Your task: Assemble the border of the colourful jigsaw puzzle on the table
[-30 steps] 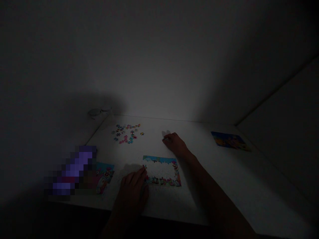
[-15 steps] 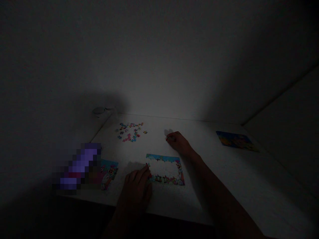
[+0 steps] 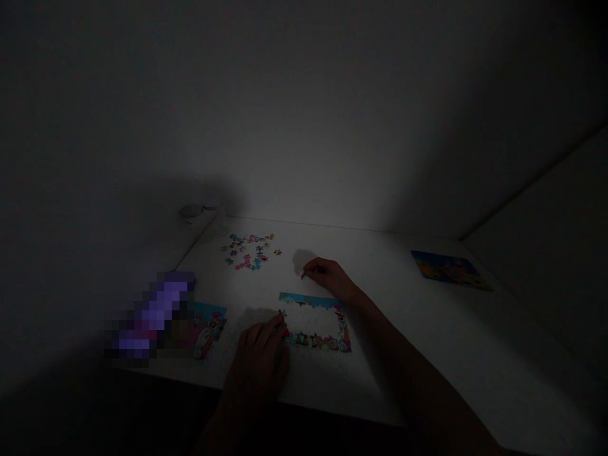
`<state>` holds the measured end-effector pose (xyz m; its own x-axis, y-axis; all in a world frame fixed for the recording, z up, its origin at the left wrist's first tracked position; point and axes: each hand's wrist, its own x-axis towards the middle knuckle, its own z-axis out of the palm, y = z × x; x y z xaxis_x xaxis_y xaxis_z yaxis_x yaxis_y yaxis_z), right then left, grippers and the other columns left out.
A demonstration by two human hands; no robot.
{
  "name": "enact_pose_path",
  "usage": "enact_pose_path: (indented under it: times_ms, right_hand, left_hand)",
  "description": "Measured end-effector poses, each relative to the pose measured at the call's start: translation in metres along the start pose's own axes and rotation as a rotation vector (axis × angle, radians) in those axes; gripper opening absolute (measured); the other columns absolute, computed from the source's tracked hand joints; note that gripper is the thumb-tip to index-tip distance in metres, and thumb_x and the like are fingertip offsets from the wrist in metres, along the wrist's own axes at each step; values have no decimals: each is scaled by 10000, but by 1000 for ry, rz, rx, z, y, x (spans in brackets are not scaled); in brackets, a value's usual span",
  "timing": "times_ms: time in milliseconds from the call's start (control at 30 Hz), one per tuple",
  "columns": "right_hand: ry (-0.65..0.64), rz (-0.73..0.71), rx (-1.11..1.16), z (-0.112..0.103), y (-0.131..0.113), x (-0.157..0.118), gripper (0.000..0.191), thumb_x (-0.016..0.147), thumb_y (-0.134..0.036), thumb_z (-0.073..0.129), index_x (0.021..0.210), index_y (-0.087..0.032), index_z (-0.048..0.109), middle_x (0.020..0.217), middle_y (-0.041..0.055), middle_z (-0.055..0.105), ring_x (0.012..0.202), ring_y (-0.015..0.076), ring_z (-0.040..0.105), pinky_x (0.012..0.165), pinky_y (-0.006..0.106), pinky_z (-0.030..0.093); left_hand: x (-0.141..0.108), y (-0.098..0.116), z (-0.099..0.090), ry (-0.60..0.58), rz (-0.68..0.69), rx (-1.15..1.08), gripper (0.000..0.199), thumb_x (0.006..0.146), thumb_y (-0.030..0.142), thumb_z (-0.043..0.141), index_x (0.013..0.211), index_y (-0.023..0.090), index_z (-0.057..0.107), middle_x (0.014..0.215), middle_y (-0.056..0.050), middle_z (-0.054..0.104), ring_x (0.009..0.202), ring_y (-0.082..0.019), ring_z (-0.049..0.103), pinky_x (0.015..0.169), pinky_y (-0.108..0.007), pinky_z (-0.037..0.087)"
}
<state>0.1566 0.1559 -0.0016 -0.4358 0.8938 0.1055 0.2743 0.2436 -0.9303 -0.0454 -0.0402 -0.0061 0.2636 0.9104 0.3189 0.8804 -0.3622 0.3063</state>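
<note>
Item: one partly built jigsaw puzzle (image 3: 316,342), lying flat on a white table (image 3: 380,266) directly before the person; a rectangular border of blue-topped, multicoloured pieces surrounded an unfilled middle of bare tabletop. Its left side was thin and hard to make out.

Right hand (image 3: 330,277): fingers closed in a pinch on a small red jigsaw piece (image 3: 303,276), just beyond the border's top edge.

Left hand (image 3: 259,358): fingers curled down at the border's left side, touching or just beside a red piece (image 3: 285,332); grip not determinable in the gloom.

Also present: loose jigsaw pieces (image 3: 249,251) in a scattered cluster farther back; a printed picture card (image 3: 449,270) at right; another (image 3: 209,330) at left, partly covered by a pixelated, unidentifiable object (image 3: 154,310). A pale rounded object (image 3: 192,212) sat in shadow beyond the table's back-left corner, too dim to identify.
</note>
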Motion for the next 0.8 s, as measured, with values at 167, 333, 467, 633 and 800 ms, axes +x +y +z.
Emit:
enact_pose_path:
  times_ms: [167,333,467,633,800]
  right_hand:
    - [-170,-21,62,23,-11,-6,189,796,-340,629,877,-181,690,840,38,707,782,167,637,758,307,498]
    - [-255,-31,56,38,-10,-10,166,819,-306,630,898,-184,708,852,40,711,777,157,632,747,293,501]
    - [-259,-21,60,39,-7,-11,181,839,-308,611,919,-180,711,890,46,714,804,159,635,765,293,501]
    - [-289,-33,17,38,-10,-11,165,839,-270,611,933,-182,714,937,50,722,845,165,645,810,306,494]
    - [-299,-28,-27,38,-17,-13,166,848,-241,592,933,-176,718,925,48,725,819,160,644,796,302,495]
  left_hand:
    - [0,0,-1,13,17,-11,336,942,199,452,1254,210,578,1363,-71,580,1164,-240,545,983,-443,472]
    - [2,0,1,43,20,-2,340,922,180,459,1237,192,586,1331,-83,603,1121,-250,567,946,-453,488]
    - [2,0,1,48,26,-5,321,925,178,459,1217,191,592,1327,-83,604,1118,-251,568,934,-453,492]
    - [3,2,-2,47,19,-18,315,930,181,460,1217,203,588,1337,-71,597,1129,-243,562,949,-445,480]
    - [3,1,-1,42,15,-20,312,914,172,479,1202,199,596,1326,-75,605,1118,-249,564,936,-447,483]
